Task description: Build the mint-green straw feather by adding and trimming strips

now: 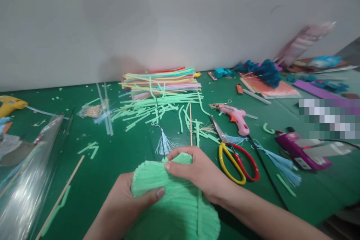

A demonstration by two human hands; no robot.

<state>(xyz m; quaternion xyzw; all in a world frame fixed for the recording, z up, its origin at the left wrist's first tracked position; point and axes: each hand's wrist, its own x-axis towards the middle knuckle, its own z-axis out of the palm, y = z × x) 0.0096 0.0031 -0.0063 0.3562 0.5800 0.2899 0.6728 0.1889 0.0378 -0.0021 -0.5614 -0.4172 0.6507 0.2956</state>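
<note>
Both hands hold a mint-green lobed piece (pixel 168 202) made of fuzzy pipe cleaners laid side by side. My left hand (pixel 126 198) grips its left edge, thumb flat across the front and the other fingers hidden behind. At the notch in the top edge, my right hand (pixel 191 165) pinches the piece between thumb and fingers. A dark thin stem (pixel 164 150) shows just above that notch. Beyond it lies a pale blue tassel (pixel 165 143). Scissors (pixel 225 142) with one yellow and one red handle rest right of my right hand.
Bundled coloured pipe cleaners (pixel 160 82) lie at the wall, with loose green pipe cleaners (pixel 165 101) before them. A pink glue gun (pixel 237 118) and a purple power strip (pixel 302 152) lie to the right. At left are a yellow glue gun (pixel 11 105) and clear plastic sleeves (pixel 30 187).
</note>
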